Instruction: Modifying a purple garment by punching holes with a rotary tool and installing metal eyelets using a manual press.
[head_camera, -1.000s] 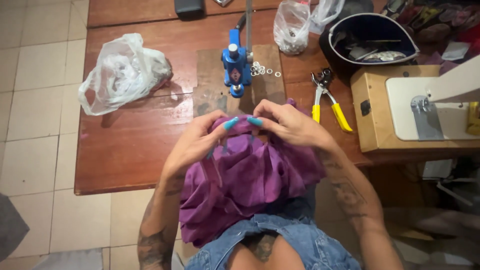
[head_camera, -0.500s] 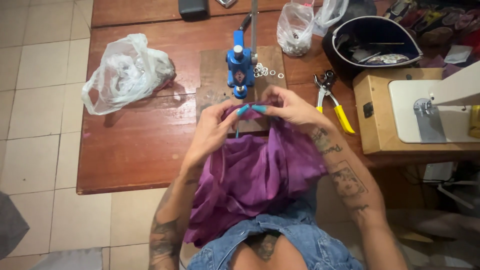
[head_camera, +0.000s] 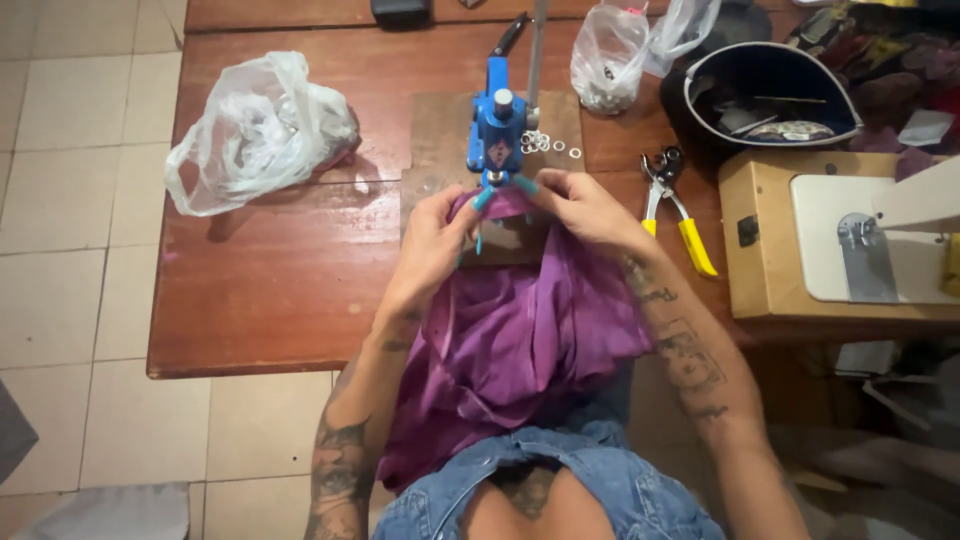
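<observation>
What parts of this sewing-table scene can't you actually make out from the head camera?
- Purple cloth edge under the blue press: hidden by the left hand and right hand.
- Small metal rings: too small to count.
- White plastic bag: contents blurred behind the film.
- Sewing machine: cut off by the right edge.

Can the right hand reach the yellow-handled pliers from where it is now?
Probably yes. The right hand holds the purple fabric at the blue press; the pliers lie beside it, with only bare table between.

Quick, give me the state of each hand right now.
Left hand: closed, pinching the purple fabric under the blue press.
Right hand: closed, pinching the same fabric edge.
</observation>
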